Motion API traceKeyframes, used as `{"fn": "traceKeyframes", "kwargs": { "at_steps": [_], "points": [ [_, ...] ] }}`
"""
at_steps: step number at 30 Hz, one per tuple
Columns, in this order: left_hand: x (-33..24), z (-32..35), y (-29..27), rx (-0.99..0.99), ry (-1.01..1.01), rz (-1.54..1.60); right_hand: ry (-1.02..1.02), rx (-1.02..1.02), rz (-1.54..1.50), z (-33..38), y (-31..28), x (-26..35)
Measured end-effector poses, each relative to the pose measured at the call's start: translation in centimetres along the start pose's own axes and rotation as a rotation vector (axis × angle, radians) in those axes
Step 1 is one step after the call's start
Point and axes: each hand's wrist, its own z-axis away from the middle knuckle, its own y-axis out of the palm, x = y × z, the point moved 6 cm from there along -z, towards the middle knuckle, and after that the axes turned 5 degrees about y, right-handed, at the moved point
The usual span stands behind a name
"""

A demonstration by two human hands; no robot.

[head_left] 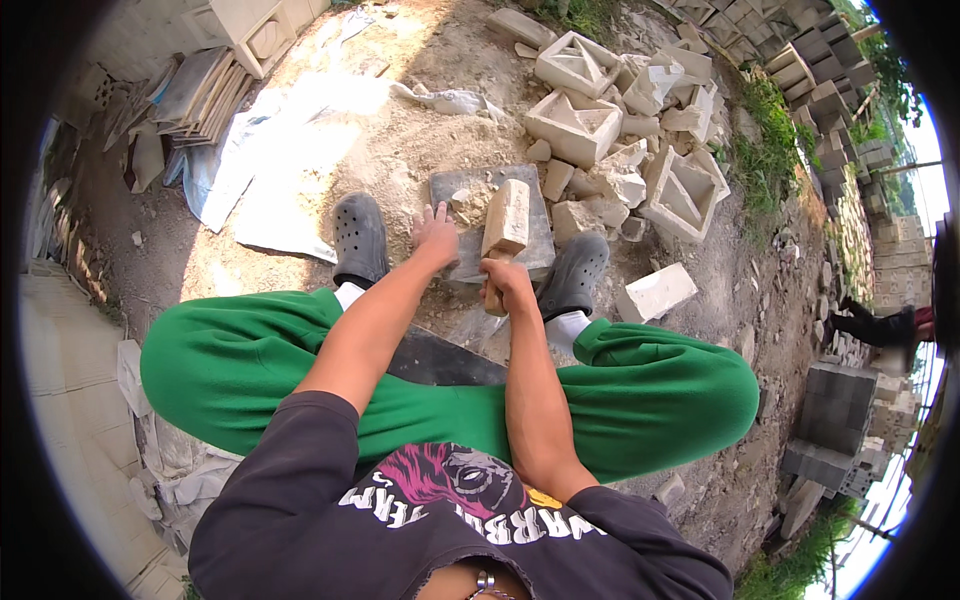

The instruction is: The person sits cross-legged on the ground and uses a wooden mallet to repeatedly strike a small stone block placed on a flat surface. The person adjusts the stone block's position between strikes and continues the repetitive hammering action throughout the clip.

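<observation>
My right hand (508, 283) is wrapped round the handle of a wooden mallet (507, 215), whose thick, pale, worn head points away from me. Beneath the mallet lies a flat grey slab (541, 245) on the ground between my feet. At the slab's left edge is my left hand (436, 238), palm down with its fingers stretched out; nothing shows in its grasp. Small pale rubble (468, 205) lies on the slab just beyond those fingers. Whatever is directly under the left palm is hidden.
Broken pale concrete blocks (572, 128) are heaped beyond my right foot. One loose chunk (657, 292) sits right of my shoe (574, 275). Stacked boards (205, 95) and a pale sheet (285, 215) are at far left. Grey blocks (835, 410) and a person's dark-clothed legs (875, 325) appear at right.
</observation>
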Motion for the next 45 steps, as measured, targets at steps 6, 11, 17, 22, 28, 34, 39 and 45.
{"fn": "traceKeyframes", "kwargs": {
  "at_steps": [6, 11, 17, 22, 28, 34, 39, 45],
  "points": [
    [-0.1, -2.5, 1.2, -0.105, 0.101, -0.151, -0.033, 0.042, 0.061, -0.2, 0.0, 0.1],
    [-1.8, -2.0, -0.6, -0.038, 0.228, -0.397, 0.022, 0.056, 0.128, 0.1, -1.6, 0.8],
    [-0.9, -1.3, -1.7, -0.015, 0.347, -0.481, 0.057, 0.068, 0.238, 0.1, -2.4, 1.9],
    [-0.4, -1.6, -2.5, 0.047, 0.454, -0.56, 0.017, 0.031, 0.176, 0.5, -1.5, 1.5],
    [-0.1, -3.9, -3.0, 0.122, 0.556, -0.579, 0.054, 0.024, 0.216, 0.3, -1.9, 1.3],
    [1.3, -6.5, -3.5, -0.069, 0.605, -0.401, -0.05, -0.011, 0.199, 1.0, -1.8, 1.1],
    [0.5, -5.9, -5.0, -0.349, 0.57, -0.171, -0.061, -0.048, 0.187, 0.9, -2.2, -0.2],
    [0.4, -7.3, -4.1, -0.365, 0.482, -0.149, -0.129, -0.157, 0.191, 1.8, -1.1, -0.5]
  ]
}}
